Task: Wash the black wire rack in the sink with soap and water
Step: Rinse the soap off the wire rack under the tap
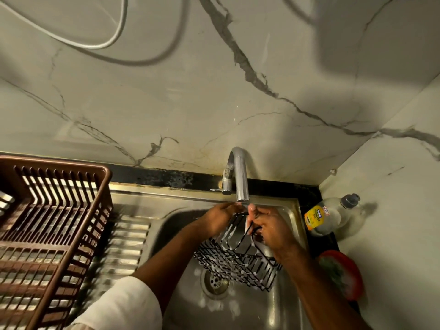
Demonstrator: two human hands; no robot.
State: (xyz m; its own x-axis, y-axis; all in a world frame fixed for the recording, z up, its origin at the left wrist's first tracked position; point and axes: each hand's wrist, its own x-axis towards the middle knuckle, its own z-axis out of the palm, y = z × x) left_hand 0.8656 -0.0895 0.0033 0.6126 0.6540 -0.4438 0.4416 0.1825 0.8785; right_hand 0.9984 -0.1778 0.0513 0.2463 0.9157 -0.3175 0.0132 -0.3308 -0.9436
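Note:
The black wire rack (238,263) hangs tilted over the steel sink (257,306), with soap foam on its wires. My left hand (220,219) grips its upper edge on the left, just under the tap spout (240,177). My right hand (271,228) holds the rack's hooked top wires on the right. Both hands sit right below the spout's mouth. Foam patches lie around the drain (215,281) beneath the rack.
A brown plastic dish basket (54,225) stands on the ribbed drainboard at left. A dish soap bottle (331,215) leans in the right corner. A red scrub pad holder (342,273) sits on the sink's right edge. The marble wall rises behind.

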